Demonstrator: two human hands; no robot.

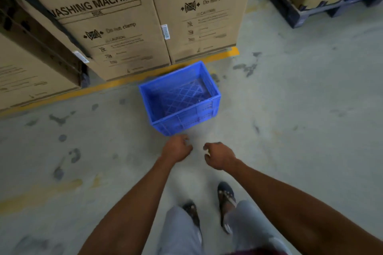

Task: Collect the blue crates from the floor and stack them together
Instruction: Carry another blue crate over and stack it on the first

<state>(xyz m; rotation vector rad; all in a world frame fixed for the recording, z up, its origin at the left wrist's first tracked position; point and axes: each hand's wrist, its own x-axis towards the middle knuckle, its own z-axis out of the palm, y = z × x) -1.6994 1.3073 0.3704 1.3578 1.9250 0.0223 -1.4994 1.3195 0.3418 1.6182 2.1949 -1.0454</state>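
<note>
One blue plastic crate (182,119) with lattice walls stands upright and empty on the concrete floor, just in front of the cardboard boxes. My left hand (176,149) hovers right below the crate's near corner, fingers loosely curled, holding nothing. My right hand (219,155) is beside it, a little farther from the crate, fingers also curled and apart, empty. Both arms reach forward over the floor. No other blue crate is in view.
Tall washing-machine cartons (116,27) stand behind the crate along a yellow floor line (124,83). A dark pallet (306,12) with boxes sits at the upper right. My feet (226,198) are on the stained concrete floor (300,109) below the hands.
</note>
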